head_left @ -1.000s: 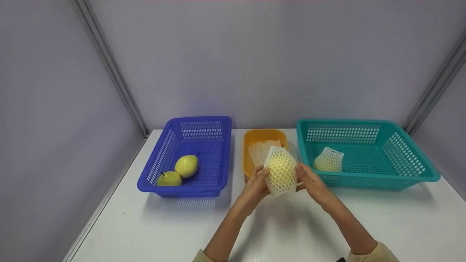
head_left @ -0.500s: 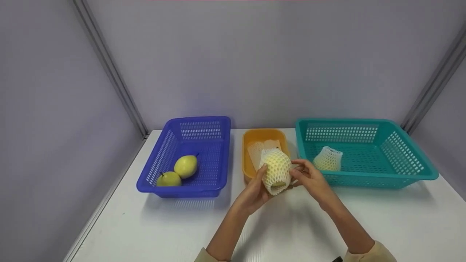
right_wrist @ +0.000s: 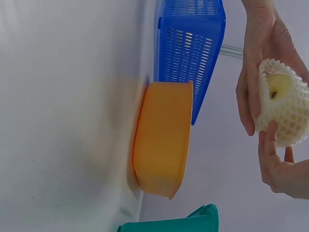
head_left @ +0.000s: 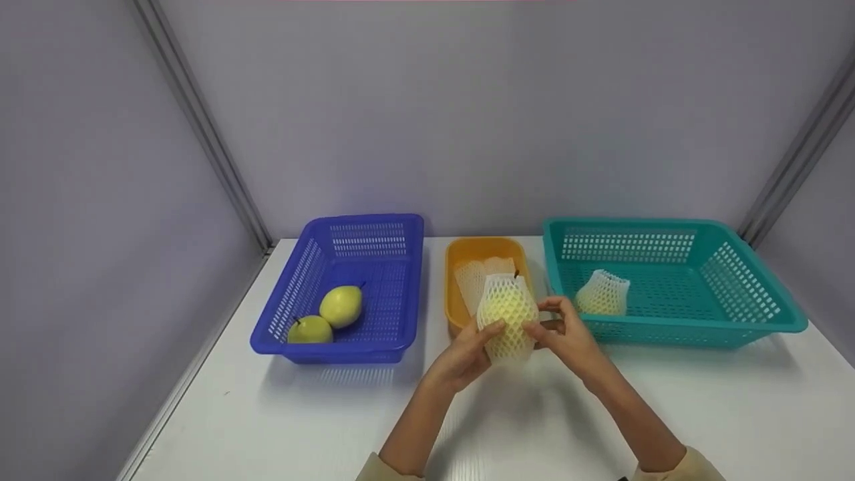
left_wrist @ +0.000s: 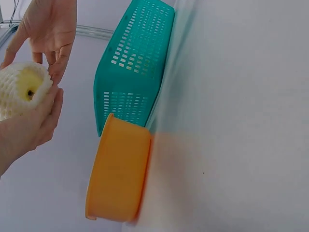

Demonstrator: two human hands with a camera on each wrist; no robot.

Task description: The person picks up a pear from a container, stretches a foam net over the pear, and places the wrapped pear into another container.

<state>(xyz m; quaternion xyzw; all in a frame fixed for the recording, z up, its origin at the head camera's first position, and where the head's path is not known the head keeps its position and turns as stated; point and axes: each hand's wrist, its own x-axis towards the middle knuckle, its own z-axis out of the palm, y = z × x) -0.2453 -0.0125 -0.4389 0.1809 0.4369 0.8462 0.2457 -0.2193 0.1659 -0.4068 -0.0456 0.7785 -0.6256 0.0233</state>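
A yellow pear in a white foam net (head_left: pixel 507 312) is held up in front of the orange bin, its dark stem poking out at the top. My left hand (head_left: pixel 462 359) grips it from the left, thumb across the front. On the other side my right hand (head_left: pixel 569 342) has its thumb on the net and its fingers bent at the right side. Both wrist views look at the lower end: the net's rim (left_wrist: pixel 44 77) stands around the pear's bare base (right_wrist: pixel 276 89), which has a dark spot.
Two bare pears (head_left: pixel 341 306) lie in the blue basket (head_left: pixel 419 294) at left. Flat foam nets (head_left: pixel 470 280) are in the orange bin (head_left: pixel 451 304). A netted pear (head_left: pixel 602 295) sits at the left end of the teal basket (head_left: pixel 695 327). A wall stands behind.
The netted pear has been tipped back and forth between my hands; its open lower end faced the camera half a second ago, and now its stem end is up. My right thumb has moved onto the front.
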